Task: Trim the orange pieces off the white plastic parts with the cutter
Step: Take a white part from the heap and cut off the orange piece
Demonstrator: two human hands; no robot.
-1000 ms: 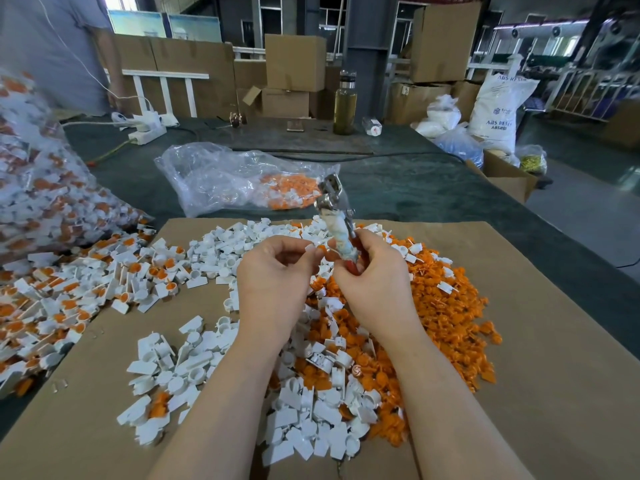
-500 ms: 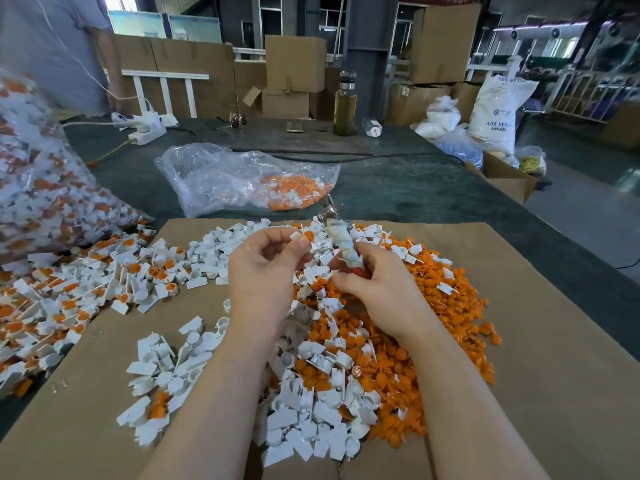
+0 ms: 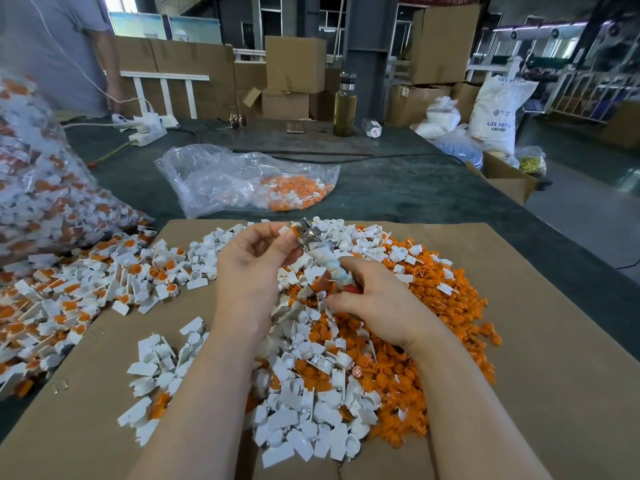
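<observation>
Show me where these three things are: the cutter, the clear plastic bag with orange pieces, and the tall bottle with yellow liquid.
cutter (image 3: 327, 263): head view, on its wrapped handle.
clear plastic bag (image 3: 221, 181): head view, on its crumpled left part.
tall bottle (image 3: 345, 109): head view, on its yellow body.

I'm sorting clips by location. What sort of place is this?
Most likely a factory or warehouse floor for plastic parts. A sack printed ABS resin stands at the back, cardboard boxes are stacked around, and loose white parts lie heaped on a cardboard sheet.
</observation>
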